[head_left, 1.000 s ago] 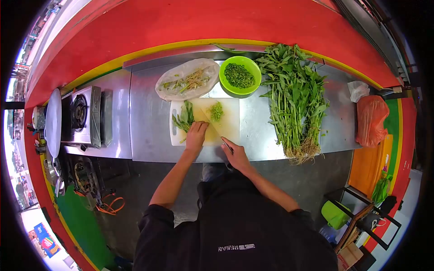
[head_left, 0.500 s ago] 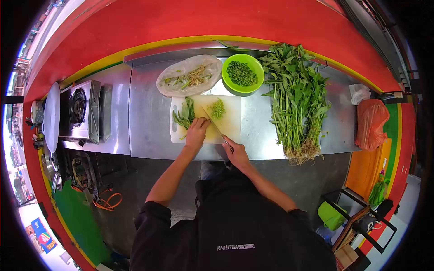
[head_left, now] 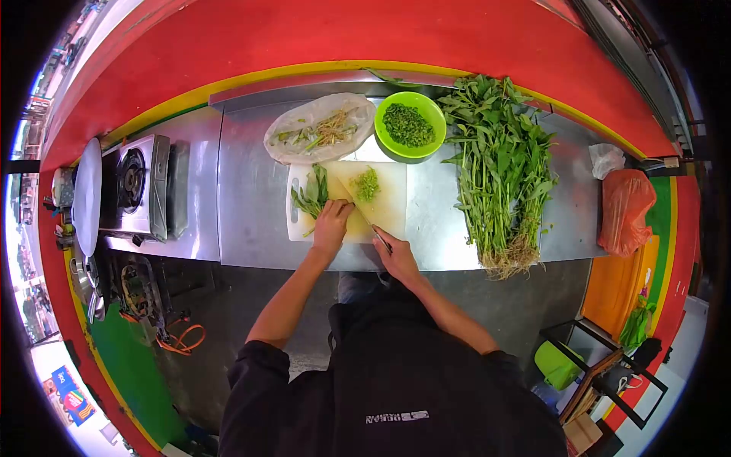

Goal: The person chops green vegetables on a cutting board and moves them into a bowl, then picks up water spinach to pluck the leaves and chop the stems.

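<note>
A white cutting board (head_left: 392, 221) lies on the metal counter. On its left part, my left hand (head_left: 333, 222) is closed around a bunch of leafy greens (head_left: 311, 193), whose leaves stick out beyond the fingers to the upper left. The knife (head_left: 364, 216) is in my right hand (head_left: 395, 251), fingers wrapped round its handle. Its blade slants up and left across the board, close to my left fingertips. Just right of the blade sits a small heap of chopped light-green stems (head_left: 365, 185). My fingers hide the cut end of the bunch.
Behind the board are a plastic bag (head_left: 278, 148) with root trimmings and a green bowl (head_left: 411, 154) of chopped greens. A large pile of rooted leafy stalks (head_left: 502, 183) lies to the right, then a red plastic bag (head_left: 626, 212). A gas stove (head_left: 135, 186) stands left.
Almost nothing differs. Both hands, the knife and the greens stay in nearly the same place; the whole view has shifted very slightly.
</note>
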Tool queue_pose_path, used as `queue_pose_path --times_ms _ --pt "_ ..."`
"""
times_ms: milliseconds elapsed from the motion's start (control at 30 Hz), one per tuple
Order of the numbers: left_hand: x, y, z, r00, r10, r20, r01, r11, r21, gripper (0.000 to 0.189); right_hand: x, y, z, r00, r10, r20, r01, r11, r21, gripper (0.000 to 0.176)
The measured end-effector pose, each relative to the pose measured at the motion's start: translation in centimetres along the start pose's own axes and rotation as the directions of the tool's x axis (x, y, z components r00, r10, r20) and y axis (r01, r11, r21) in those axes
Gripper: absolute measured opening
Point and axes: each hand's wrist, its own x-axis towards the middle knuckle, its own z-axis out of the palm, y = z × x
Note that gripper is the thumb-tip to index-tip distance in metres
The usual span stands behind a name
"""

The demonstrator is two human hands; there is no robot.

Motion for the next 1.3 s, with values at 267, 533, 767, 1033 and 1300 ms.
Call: queue_pose_path --times_ms 267,533,767,1033,1300 --pt "0.1 0.5 -0.3 1.000 -0.031 0.004 0.031 0.999 -0.012 0.029 1.2 0.4 0.7 0.997 -0.076 -0.024 0.076 0.997 0.000 0.039" --pt "0.1 0.1 0.0 1.000 -0.025 -0.018 0.025 1.000 -0.018 0.024 0.9 0.6 0.2 0.986 -0.165 -0.038 0.163 0.986 -0.039 0.039" --pt "0.0 0.7 -0.3 0.999 -0.047 -0.003 0.047 0.999 -0.022 0.030 1.6 0.4 0.5 0.998 -0.057 0.014 0.057 0.998 -0.001 0.039" --pt "0.0 0.5 0.0 0.998 -0.058 -0.016 0.057 0.997 -0.054 0.022 1.1 1.0 0.2 0.992 -0.125 -0.001 0.125 0.992 0.013 0.039" --pt "0.0 0.9 -0.1 0.996 -0.088 -0.006 0.088 0.995 -0.037 0.032 1.9 0.5 0.5 0.999 -0.041 0.031 0.041 0.999 0.015 0.038"
